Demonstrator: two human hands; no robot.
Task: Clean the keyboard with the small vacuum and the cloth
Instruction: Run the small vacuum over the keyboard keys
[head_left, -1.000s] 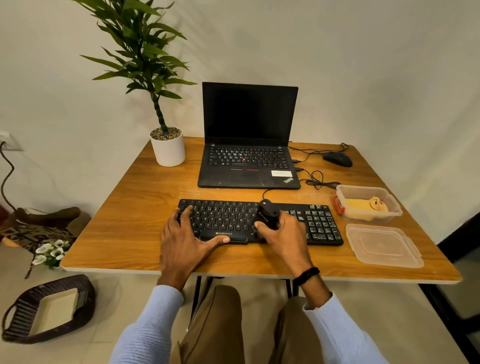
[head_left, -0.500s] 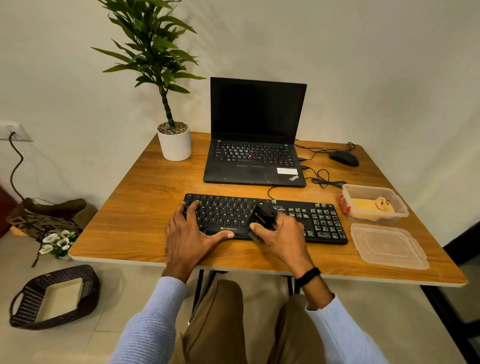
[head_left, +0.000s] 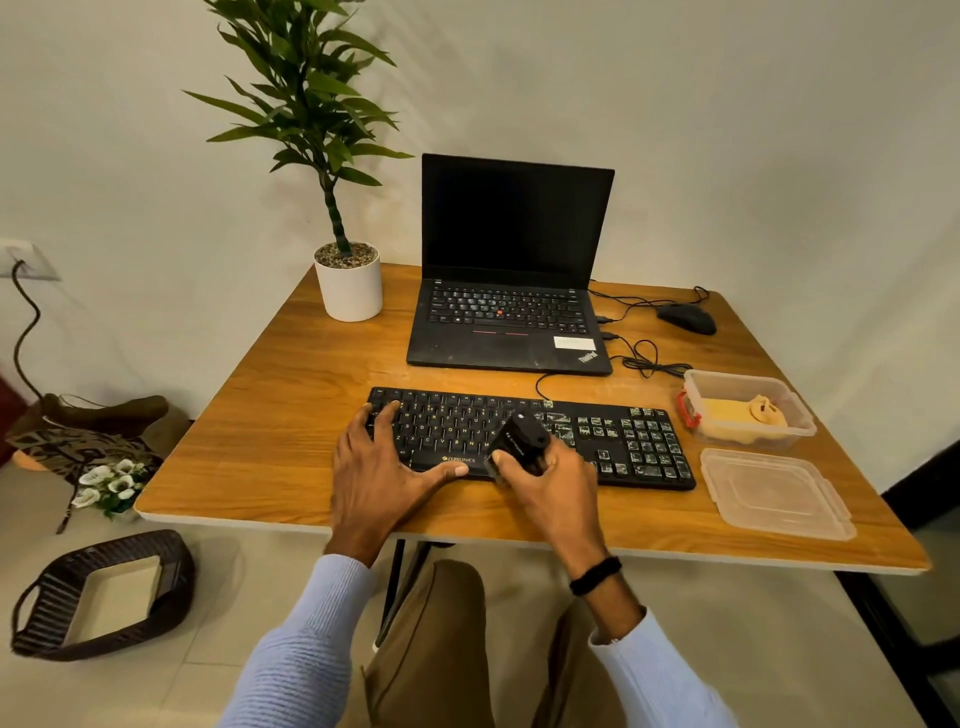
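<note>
Head view: left hand (head_left: 379, 467) lay flat, fingers spread, on the keyboard (head_left: 639, 447), probably steadying it; right hand (head_left: 553, 486) gripped the small vacuum (head_left: 519, 440), tilted onto middle keys at desk (head_left: 291, 415) front.

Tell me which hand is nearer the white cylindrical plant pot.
Left. The left hand rests on the left end of the black plastic keyboard, nearer the pot; the right hand grips the small black vacuum mid-keyboard, farther right.
</note>
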